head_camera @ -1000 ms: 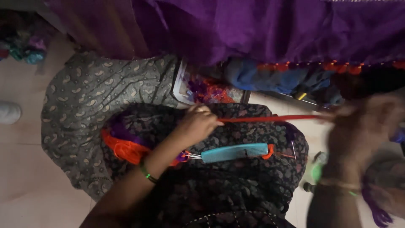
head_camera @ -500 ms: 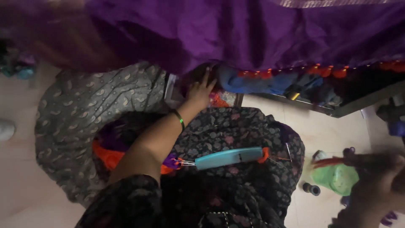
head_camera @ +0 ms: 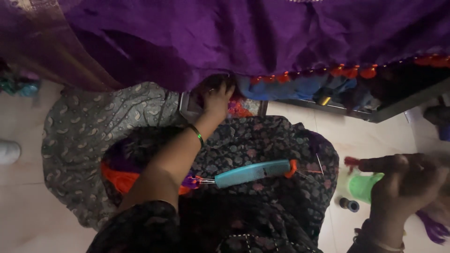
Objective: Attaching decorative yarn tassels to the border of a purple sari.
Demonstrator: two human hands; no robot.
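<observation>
My left hand [head_camera: 216, 97] reaches forward to the hem of a hanging purple cloth [head_camera: 262, 37], over a small box of coloured threads [head_camera: 241, 107]. Its fingers are bent and partly hidden by the cloth, so what they hold is unclear. My right hand [head_camera: 403, 180] is low at the right, pinched on a short orange-red tassel [head_camera: 351, 162]; purple threads [head_camera: 432, 228] hang below it. A teal comb [head_camera: 253, 172] wound with orange thread lies across my dark patterned lap [head_camera: 262, 140]. A bunch of orange yarn [head_camera: 118, 180] lies by my left arm.
Orange tassels [head_camera: 349, 71] run along the purple cloth's hem. A grey patterned cloth [head_camera: 93, 126] spreads over the pale floor at left. A green cup [head_camera: 362, 187] and a small thread spool [head_camera: 349, 204] stand on the floor at right. Blue fabric [head_camera: 290, 89] lies behind.
My left hand left my lap and reached up to the box under the purple hem. My right hand drew the orange thread away right and down; it no longer stretches between the hands.
</observation>
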